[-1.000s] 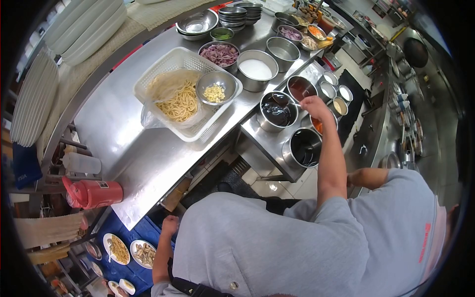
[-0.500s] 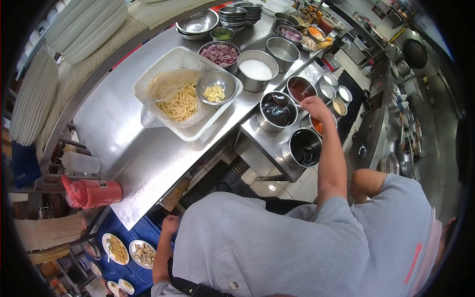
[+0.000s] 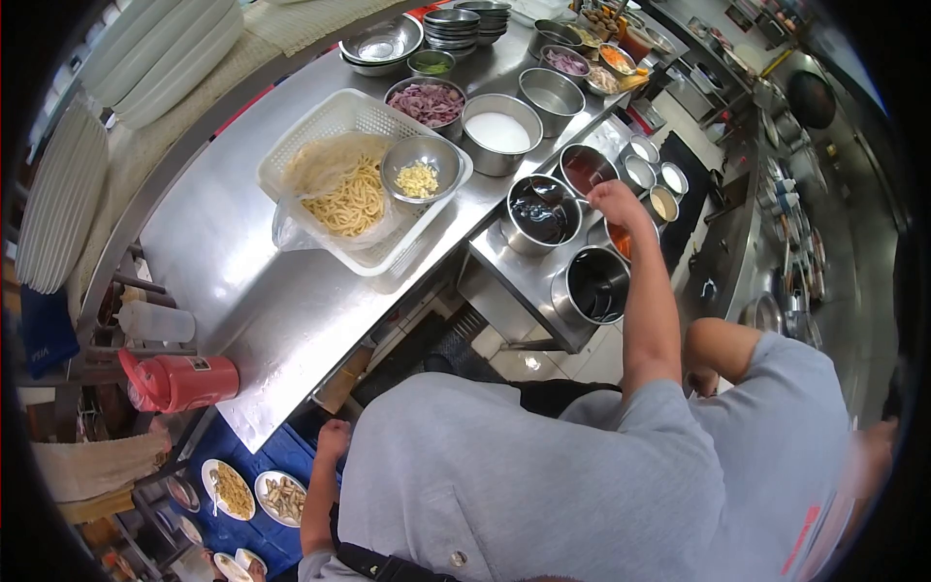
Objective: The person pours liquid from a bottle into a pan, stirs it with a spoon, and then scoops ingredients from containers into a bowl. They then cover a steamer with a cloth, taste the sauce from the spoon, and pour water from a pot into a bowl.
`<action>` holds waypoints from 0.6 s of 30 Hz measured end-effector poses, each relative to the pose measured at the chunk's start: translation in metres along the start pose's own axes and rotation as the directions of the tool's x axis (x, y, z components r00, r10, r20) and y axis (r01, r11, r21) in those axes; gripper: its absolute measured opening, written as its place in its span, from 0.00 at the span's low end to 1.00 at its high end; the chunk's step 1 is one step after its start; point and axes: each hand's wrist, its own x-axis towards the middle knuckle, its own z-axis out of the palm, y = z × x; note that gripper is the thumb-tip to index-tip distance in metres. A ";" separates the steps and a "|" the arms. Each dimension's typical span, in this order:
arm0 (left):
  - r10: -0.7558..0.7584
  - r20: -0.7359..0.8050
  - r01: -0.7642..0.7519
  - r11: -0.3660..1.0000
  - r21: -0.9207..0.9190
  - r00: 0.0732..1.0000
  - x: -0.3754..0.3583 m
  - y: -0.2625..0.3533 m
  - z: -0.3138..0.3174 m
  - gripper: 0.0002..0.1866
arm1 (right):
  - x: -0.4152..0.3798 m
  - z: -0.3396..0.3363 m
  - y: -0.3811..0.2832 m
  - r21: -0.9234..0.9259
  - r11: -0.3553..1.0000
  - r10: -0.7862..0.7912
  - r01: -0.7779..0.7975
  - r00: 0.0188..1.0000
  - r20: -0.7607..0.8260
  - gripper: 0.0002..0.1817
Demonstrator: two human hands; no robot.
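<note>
My right hand (image 3: 618, 204) is closed on the thin handle of what looks like a ladle, at the rim of a steel pot of dark liquid (image 3: 542, 215). Its bowl is sunk in the liquid and hardly shows. Just beyond the hand is a pot of reddish-brown sauce (image 3: 588, 170); an orange-red sauce (image 3: 618, 240) is partly hidden under my forearm. Nearer to me stands another pot of dark liquid (image 3: 596, 283), with a utensil in it. My left hand (image 3: 335, 438) hangs low by the counter's edge, fingers curled, with nothing visible in it.
On the steel counter (image 3: 281, 320) stand a white basket (image 3: 388, 254) of noodles, a bowl of chopped garlic (image 3: 419, 177), a bowl of sliced onions (image 3: 427, 103) and a pot of white granules (image 3: 499, 131). A red jug (image 3: 194, 381) sits left. A co-worker (image 3: 776, 417) stands close on my right.
The ladle's bowl, visible at the dark liquid's surface before, has sunk or tipped out of sight. My right hand moved slightly left and down. The co-worker's arm shifted; my left hand stayed put.
</note>
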 end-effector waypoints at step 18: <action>0.026 -0.006 -0.025 0.997 0.079 1.000 0.011 -0.015 0.002 0.14 | -0.004 -0.003 -0.001 0.035 0.999 0.015 -0.015 1.000 0.015 0.04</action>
